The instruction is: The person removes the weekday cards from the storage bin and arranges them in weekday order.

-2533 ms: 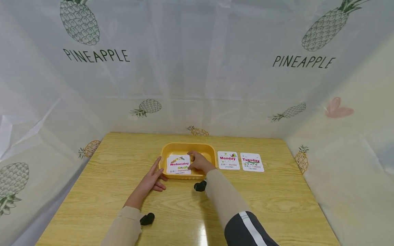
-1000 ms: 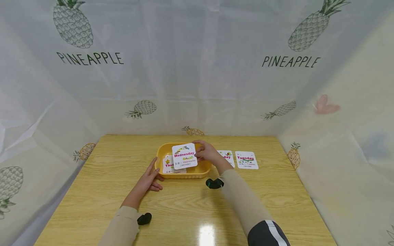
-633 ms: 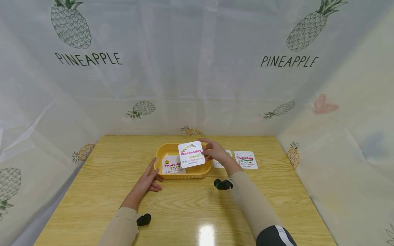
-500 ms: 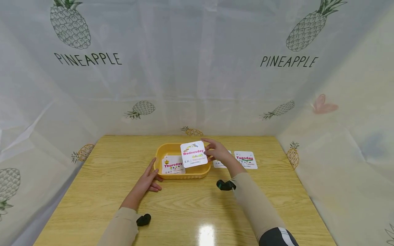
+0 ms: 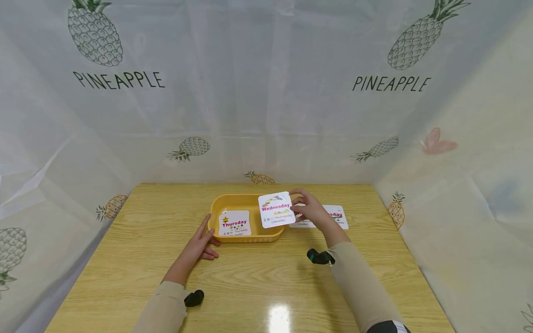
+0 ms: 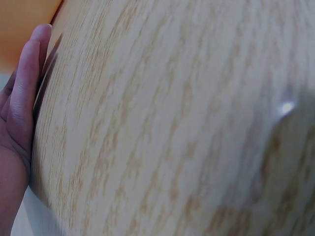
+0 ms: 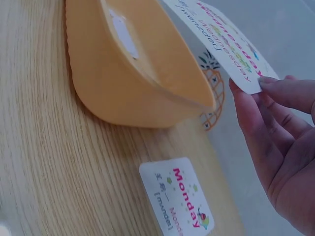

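Note:
My right hand (image 5: 310, 210) pinches a white Wednesday card (image 5: 276, 210) by its right edge, thumb on the face. In the right wrist view the Wednesday card (image 7: 226, 42) hangs raised above the yellow tray's rim. The yellow tray (image 5: 250, 239) stands on the table with a Thursday card (image 5: 234, 224) inside at its left. My left hand (image 5: 197, 245) rests at the tray's left front corner with fingers extended, one along the rim and others lower by the table. Only part of the left hand (image 6: 19, 103) shows in the left wrist view.
To the right of the tray lie a Monday card (image 7: 179, 196) and a Tuesday card (image 5: 339, 216), both partly hidden behind my right hand in the head view. The wooden table (image 5: 250, 286) meets a white pineapple-print curtain (image 5: 266, 101) at the back and sides.
My right hand has lifted the Wednesday card out of the tray and carried it rightward to the tray's right end, uncovering the Thursday card. My left hand has stayed at the tray's corner.

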`<state>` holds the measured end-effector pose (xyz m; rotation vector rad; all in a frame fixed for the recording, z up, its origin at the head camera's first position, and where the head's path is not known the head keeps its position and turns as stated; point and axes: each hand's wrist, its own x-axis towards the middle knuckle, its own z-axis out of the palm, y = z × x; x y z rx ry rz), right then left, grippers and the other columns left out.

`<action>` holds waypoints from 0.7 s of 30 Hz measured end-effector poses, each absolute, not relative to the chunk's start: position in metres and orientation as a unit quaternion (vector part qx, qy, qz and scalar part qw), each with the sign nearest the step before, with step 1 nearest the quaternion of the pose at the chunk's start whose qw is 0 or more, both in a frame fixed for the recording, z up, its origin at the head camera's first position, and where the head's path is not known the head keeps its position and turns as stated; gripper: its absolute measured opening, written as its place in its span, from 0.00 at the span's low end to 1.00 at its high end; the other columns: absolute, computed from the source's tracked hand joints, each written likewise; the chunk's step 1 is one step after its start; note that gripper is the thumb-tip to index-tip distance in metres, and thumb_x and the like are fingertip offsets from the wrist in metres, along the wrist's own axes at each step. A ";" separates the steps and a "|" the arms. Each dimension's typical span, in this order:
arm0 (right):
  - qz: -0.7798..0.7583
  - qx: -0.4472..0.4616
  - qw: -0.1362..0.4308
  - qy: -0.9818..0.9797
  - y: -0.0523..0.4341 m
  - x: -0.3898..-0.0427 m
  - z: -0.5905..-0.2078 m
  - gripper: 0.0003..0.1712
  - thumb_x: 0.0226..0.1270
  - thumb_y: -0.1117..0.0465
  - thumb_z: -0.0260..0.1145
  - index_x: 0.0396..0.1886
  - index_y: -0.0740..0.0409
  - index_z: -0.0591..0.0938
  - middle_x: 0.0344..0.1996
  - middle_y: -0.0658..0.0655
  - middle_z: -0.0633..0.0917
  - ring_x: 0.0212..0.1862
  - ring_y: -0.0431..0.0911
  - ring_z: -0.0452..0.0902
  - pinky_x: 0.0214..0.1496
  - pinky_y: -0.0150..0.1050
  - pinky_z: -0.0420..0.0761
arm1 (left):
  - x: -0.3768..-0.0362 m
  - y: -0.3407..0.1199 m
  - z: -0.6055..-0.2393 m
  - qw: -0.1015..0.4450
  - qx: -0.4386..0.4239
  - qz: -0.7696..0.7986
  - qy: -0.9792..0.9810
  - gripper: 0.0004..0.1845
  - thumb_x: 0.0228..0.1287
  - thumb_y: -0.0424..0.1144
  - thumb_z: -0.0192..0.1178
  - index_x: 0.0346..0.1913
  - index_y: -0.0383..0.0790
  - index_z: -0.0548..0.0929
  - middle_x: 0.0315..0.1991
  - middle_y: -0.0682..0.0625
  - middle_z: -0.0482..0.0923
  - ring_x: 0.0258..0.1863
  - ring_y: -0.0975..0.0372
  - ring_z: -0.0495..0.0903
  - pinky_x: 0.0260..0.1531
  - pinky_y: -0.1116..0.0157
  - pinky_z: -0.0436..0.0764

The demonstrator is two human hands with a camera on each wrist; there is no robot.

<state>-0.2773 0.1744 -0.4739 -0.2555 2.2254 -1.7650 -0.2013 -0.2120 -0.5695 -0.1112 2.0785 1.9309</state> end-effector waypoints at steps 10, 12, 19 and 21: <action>-0.594 -0.061 0.120 0.793 0.201 -0.269 -0.476 0.26 0.71 0.69 0.61 0.68 0.55 0.70 0.44 0.62 0.78 0.33 0.51 0.76 0.32 0.50 0.85 | -0.200 -0.213 -0.571 0.153 -0.034 0.673 0.723 0.34 0.75 0.56 0.48 0.76 0.75 0.43 0.41 0.34 0.80 0.23 0.49 0.85 0.24 0.56 0.85; -0.595 -0.050 0.120 0.793 0.207 -0.266 -0.477 0.26 0.72 0.68 0.60 0.68 0.55 0.70 0.45 0.62 0.78 0.35 0.51 0.76 0.30 0.45 0.84 | -0.200 -0.213 -0.572 0.152 -0.035 0.674 0.722 0.34 0.75 0.55 0.48 0.76 0.74 0.44 0.40 0.35 0.80 0.23 0.49 0.85 0.24 0.56 0.85; -0.617 -0.028 0.129 0.776 0.227 -0.259 -0.483 0.27 0.74 0.68 0.58 0.70 0.56 0.68 0.46 0.63 0.76 0.39 0.53 0.78 0.37 0.56 0.84 | -0.203 -0.214 -0.574 0.151 -0.034 0.679 0.718 0.33 0.75 0.55 0.49 0.75 0.78 0.45 0.39 0.36 0.81 0.23 0.48 0.85 0.24 0.56 0.85; -0.619 -0.029 0.132 0.773 0.232 -0.257 -0.484 0.27 0.74 0.68 0.58 0.71 0.57 0.67 0.45 0.64 0.76 0.39 0.54 0.79 0.38 0.57 0.84 | -0.202 -0.214 -0.573 0.151 -0.030 0.679 0.718 0.34 0.75 0.55 0.48 0.75 0.77 0.44 0.40 0.35 0.80 0.24 0.49 0.85 0.24 0.56 0.85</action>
